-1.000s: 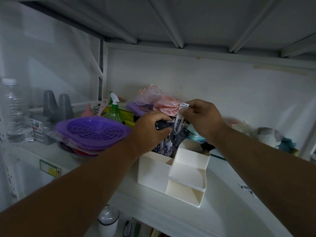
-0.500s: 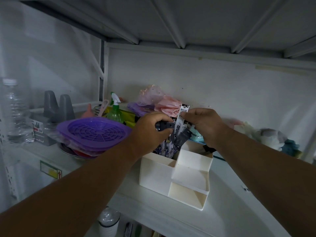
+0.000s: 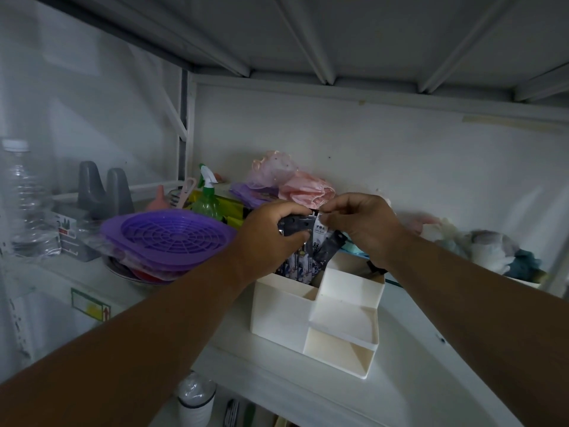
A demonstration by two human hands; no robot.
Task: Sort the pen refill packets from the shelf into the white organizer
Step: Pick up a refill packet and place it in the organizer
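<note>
A white stepped organizer (image 3: 345, 306) stands on the white shelf (image 3: 415, 380). Several pen refill packets (image 3: 300, 266) stand upright in its tall back-left compartment. My left hand (image 3: 271, 238) grips the dark tops of a bunch of packets (image 3: 294, 224) above that compartment. My right hand (image 3: 360, 226) pinches the top of a white-labelled packet (image 3: 319, 234) that reaches down among the others. The two hands nearly touch over the organizer. The lower front compartments look empty.
A purple strainer basket (image 3: 172, 235) on stacked dishes sits left of the organizer, with a green spray bottle (image 3: 207, 198) behind. Pink and purple bags (image 3: 295, 186) lie at the back wall. A clear bottle (image 3: 24, 195) stands far left; soft toys (image 3: 492, 251) lie at right.
The white-labelled packet in my right hand has gone down into the back compartment, and my right hand has dropped closer to my left. My left hand keeps its grip.
</note>
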